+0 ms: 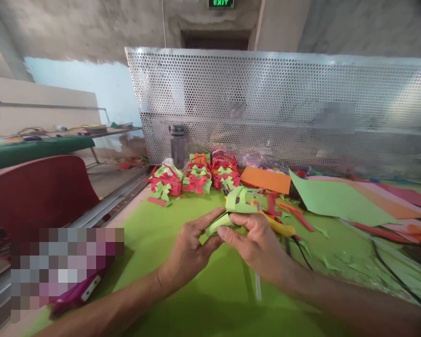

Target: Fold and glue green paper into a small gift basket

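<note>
Between my two hands, over the green tabletop (143, 262), is a folded light-green paper piece (219, 223). My left hand (196, 238) pinches its left end. Fingers and thumb of my right hand (254, 236) close on its right side. A looped light-green paper strip (236, 201) stands just above my fingertips; whether it joins the held piece I cannot tell. Behind my right hand lies a yellow glue gun (279, 227), partly hidden, with a black cord. Below that hand, a clear glue stick (258, 286) rests on the table.
Several small red and green paper baskets with bows (196, 183) stand at the back, near a grey bottle (177, 146). Orange paper (266, 180), large green sheets (340, 199) and scraps lie to the right. A perforated metal panel (284, 93) rises behind; a red chair (38, 196) is left.
</note>
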The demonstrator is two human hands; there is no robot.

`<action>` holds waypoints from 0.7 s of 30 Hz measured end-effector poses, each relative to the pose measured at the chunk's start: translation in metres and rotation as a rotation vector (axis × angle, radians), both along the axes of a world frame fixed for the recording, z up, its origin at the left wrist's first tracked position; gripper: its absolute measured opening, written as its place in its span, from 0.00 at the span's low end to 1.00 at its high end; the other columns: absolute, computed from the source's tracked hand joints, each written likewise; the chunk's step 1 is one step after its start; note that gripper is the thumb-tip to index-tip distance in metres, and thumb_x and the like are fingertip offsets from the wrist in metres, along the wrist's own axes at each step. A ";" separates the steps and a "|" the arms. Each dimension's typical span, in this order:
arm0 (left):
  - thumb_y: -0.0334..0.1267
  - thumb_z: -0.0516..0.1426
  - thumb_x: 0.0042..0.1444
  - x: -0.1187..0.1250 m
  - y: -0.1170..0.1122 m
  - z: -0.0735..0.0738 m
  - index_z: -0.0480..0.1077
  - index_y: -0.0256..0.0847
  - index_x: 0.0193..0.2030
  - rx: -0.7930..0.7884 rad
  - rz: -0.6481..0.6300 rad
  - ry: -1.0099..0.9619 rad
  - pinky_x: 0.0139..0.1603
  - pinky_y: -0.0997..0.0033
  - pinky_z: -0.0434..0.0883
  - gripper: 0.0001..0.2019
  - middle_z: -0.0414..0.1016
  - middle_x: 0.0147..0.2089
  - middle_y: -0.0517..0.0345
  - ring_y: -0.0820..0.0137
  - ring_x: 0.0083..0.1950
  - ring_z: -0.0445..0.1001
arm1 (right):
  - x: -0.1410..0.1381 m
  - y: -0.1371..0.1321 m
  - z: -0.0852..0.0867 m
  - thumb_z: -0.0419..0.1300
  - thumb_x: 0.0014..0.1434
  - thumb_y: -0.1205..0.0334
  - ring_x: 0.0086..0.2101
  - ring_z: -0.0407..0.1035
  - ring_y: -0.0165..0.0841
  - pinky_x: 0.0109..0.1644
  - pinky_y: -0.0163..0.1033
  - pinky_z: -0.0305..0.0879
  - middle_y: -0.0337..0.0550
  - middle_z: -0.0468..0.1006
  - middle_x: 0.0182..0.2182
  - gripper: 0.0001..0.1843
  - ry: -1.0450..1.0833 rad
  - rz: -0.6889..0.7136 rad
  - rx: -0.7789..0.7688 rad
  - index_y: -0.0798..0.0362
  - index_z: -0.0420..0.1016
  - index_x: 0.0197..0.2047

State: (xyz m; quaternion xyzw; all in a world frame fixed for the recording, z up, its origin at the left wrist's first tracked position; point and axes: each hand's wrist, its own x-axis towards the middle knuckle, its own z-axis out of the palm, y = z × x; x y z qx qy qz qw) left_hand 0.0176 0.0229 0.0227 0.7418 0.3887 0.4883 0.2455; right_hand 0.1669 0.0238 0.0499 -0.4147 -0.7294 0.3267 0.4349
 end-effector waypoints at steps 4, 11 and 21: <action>0.35 0.56 0.54 -0.002 0.002 -0.003 0.66 0.38 0.56 -0.001 0.015 0.022 0.46 0.68 0.72 0.21 0.76 0.48 0.53 0.66 0.43 0.76 | 0.001 0.000 0.003 0.55 0.55 0.58 0.22 0.48 0.26 0.28 0.34 0.49 0.31 0.49 0.18 0.17 -0.035 0.063 -0.029 0.52 0.55 0.19; 0.35 0.55 0.55 -0.005 0.004 0.000 0.67 0.38 0.56 0.010 0.028 0.056 0.43 0.68 0.73 0.20 0.80 0.37 0.57 0.66 0.41 0.77 | 0.003 0.001 0.007 0.56 0.53 0.61 0.24 0.55 0.27 0.27 0.32 0.53 0.32 0.62 0.20 0.07 -0.070 0.112 -0.042 0.53 0.70 0.26; 0.28 0.54 0.51 -0.001 0.000 -0.001 0.67 0.38 0.55 0.064 0.058 0.111 0.53 0.64 0.69 0.22 0.73 0.52 0.53 0.65 0.51 0.74 | -0.002 -0.002 0.002 0.59 0.49 0.54 0.18 0.43 0.24 0.20 0.33 0.40 0.29 0.48 0.14 0.19 -0.082 0.016 -0.223 0.51 0.56 0.16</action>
